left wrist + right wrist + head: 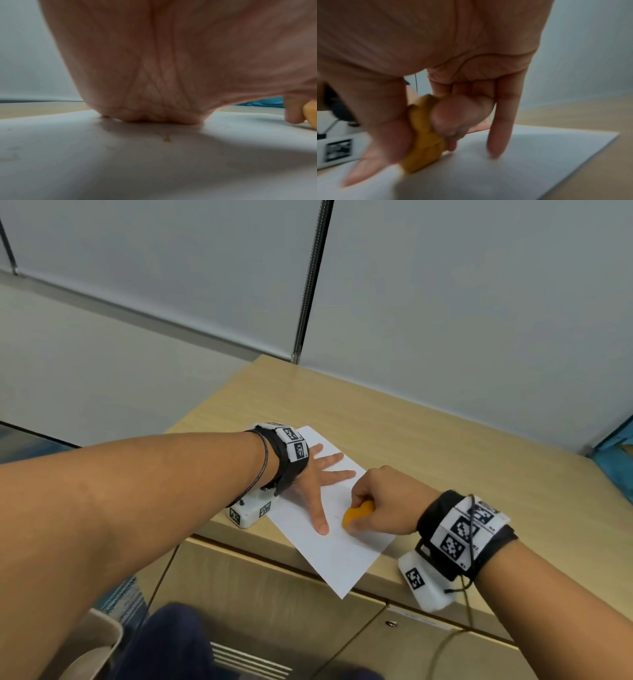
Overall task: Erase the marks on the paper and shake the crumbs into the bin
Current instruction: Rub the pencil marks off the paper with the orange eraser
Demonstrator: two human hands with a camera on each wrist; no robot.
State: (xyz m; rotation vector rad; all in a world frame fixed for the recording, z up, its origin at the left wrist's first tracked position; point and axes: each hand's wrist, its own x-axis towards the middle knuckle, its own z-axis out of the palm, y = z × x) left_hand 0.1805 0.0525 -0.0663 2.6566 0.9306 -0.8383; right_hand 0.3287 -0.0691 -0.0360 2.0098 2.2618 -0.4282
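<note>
A white sheet of paper [329, 546] lies askew on the wooden desk [428, 446], one corner hanging over the front edge. My left hand [317, 477] presses flat on it with fingers spread. My right hand [380, 501] grips an orange eraser [358, 513] and holds its tip on the paper beside the left thumb. A faint pencil mark [336, 516] shows just left of the eraser. In the right wrist view the thumb and fingers pinch the eraser [423, 136] against the paper [522, 155]. In the left wrist view the palm rests on the paper [154, 162] with small orange crumbs [166, 139].
The desk stands against a grey wall [445, 285] with a metal strip [308, 282]. A beige bin rim [99, 642] shows at the lower left by my knees. Something blue [616, 460] sits at the desk's right end. Drawer fronts [274, 594] lie below the desk edge.
</note>
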